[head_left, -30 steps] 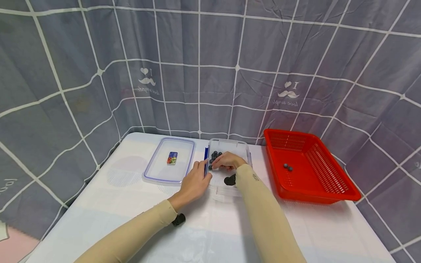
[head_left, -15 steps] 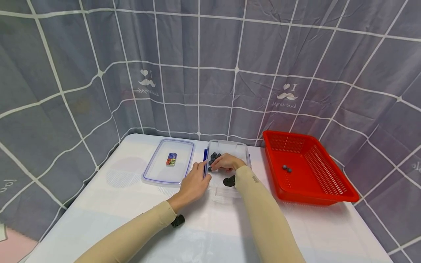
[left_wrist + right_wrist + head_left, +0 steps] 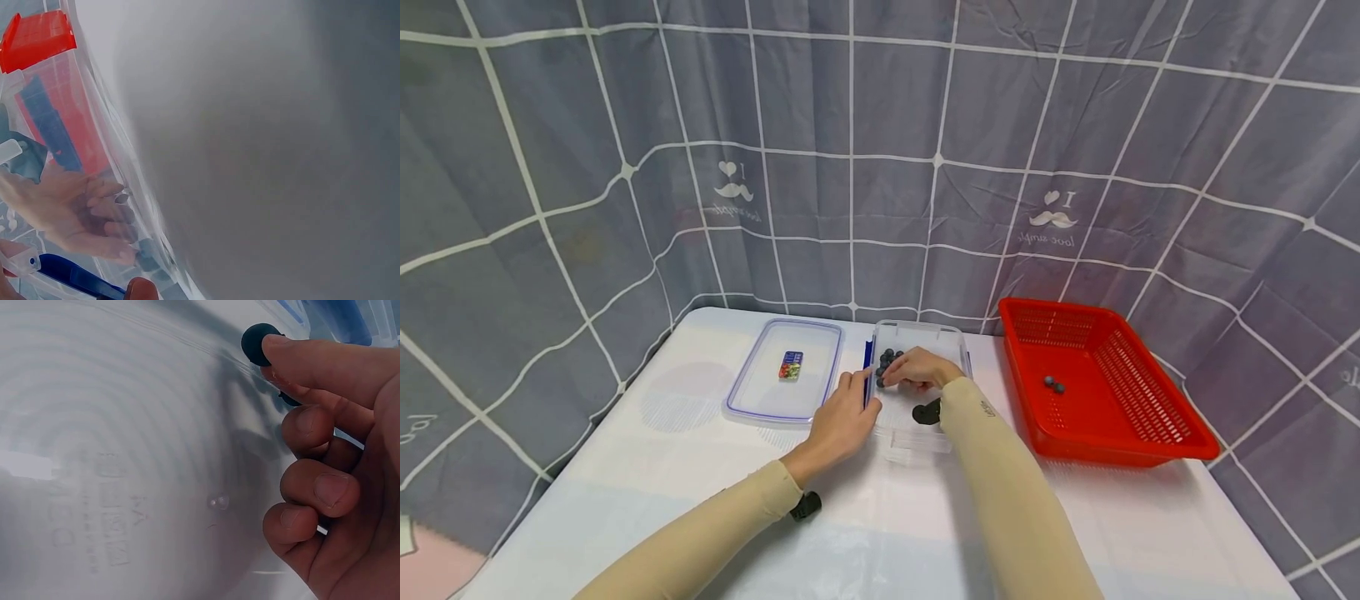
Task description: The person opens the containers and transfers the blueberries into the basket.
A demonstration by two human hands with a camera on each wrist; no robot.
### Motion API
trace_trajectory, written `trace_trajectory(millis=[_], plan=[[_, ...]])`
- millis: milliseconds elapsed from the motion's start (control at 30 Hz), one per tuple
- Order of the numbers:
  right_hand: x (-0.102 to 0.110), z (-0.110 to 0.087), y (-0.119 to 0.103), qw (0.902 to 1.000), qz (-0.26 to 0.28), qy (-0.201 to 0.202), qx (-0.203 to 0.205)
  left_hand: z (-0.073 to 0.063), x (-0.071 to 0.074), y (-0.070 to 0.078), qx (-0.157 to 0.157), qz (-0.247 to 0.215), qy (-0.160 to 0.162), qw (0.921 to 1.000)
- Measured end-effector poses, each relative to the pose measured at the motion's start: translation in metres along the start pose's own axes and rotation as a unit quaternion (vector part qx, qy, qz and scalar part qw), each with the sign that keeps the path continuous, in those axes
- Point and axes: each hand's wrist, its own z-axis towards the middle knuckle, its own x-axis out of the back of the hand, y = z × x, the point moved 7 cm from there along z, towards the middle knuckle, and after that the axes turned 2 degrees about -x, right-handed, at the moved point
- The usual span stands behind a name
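Observation:
A clear plastic food container stands mid-table, with several dark blueberries gathered along its left wall. My right hand reaches into it, and at the thumb and fingertips it pinches a blueberry. Partly hidden behind the fingers in the right wrist view is another dark berry. My left hand rests against the container's left side, fingers extended, by the blue latch that is folded out. Through the clear wall, the left wrist view shows the right hand inside.
To the left lies the clear lid with a blue seal and a printed label. A red perforated basket stands at the right, with two blueberries inside. A grey gridded curtain hangs behind the table.
The blueberry at my right fingertips has shifted slightly away from me, towards the others by the left wall. My left hand keeps its place beside the container.

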Motion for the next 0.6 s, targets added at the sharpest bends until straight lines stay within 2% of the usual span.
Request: trace_trajectory(millis=[400, 600], plan=[[0.018, -0.005, -0.005, 0.9994, 0.029, 0.005, 0.018, 0.000, 0.001, 0.000, 0.000, 0.001, 0.002, 1.0000], [0.029, -0.009, -0.011, 0.9988, 0.027, 0.004, 0.041, 0.000, 0.000, 0.000, 0.001, -0.004, 0.000, 1.0000]])
